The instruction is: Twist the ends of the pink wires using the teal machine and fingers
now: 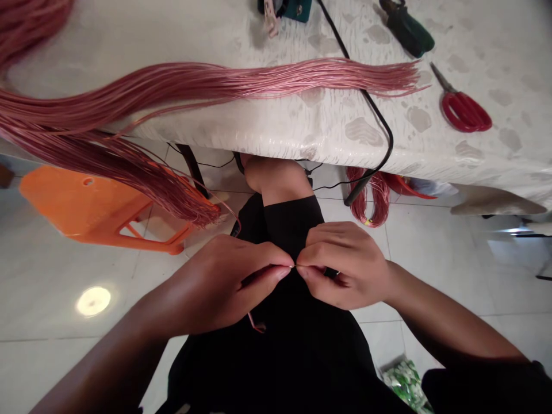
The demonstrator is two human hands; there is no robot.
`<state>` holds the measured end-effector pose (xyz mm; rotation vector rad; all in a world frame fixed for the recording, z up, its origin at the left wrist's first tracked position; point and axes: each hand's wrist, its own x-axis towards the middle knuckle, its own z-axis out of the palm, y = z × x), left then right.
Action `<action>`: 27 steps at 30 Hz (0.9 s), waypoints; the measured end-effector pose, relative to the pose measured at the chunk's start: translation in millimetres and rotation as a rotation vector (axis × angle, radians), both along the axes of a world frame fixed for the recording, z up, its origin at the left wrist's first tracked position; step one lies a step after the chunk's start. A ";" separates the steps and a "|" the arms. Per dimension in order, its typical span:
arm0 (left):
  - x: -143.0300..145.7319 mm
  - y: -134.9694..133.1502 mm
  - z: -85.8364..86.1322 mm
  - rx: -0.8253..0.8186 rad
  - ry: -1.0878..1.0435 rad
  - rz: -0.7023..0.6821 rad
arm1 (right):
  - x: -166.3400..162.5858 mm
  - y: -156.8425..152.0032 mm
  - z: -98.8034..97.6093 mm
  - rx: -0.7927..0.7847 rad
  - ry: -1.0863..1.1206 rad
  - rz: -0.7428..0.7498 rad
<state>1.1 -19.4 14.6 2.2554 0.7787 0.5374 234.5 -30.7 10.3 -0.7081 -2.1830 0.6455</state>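
Observation:
Over the black-clothed lap, my left hand (235, 282) and my right hand (345, 261) meet fingertip to fingertip. Each one pinches thumb against forefinger. A tiny bit of thin wire (294, 266) shows in the narrow gap between them; most of it is hidden by the fingers. Below my left hand hangs a pink wire end (254, 324). Another strand curves down behind that hand from a large bundle of pink wires (259, 80), which lies along the table edge. Part of the bundle (159, 184) droops over the edge at the left.
On the covered table (431, 138) lie red-handled scissors (466, 112), a dark green-handled tool (407, 29), a green device (297, 8) and a black cable (383, 123). An orange stool (81, 201) stands at the left. A coil of wire (371, 201) hangs or lies below the table.

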 end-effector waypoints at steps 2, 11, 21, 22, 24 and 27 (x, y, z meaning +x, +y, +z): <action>-0.9 0.4 -0.4 -0.017 0.010 -0.012 | 0.3 0.5 0.6 -0.042 0.011 0.027; 6.5 -1.2 -0.7 -0.086 -0.110 0.042 | 3.6 -0.2 0.2 -0.077 0.015 0.030; 8.2 -1.2 -4.9 -0.027 -0.103 0.016 | 3.4 -3.1 -0.3 -0.379 0.129 0.058; 8.4 -1.0 -4.9 -0.010 -0.113 0.015 | 3.2 -3.2 -1.2 -0.520 0.168 0.051; 9.3 -0.9 -4.3 0.033 -0.135 0.027 | 2.8 -2.7 -4.4 -0.848 0.267 0.057; 10.9 -1.5 -2.7 0.085 -0.148 0.083 | 2.6 -1.2 -10.3 -1.206 0.486 0.057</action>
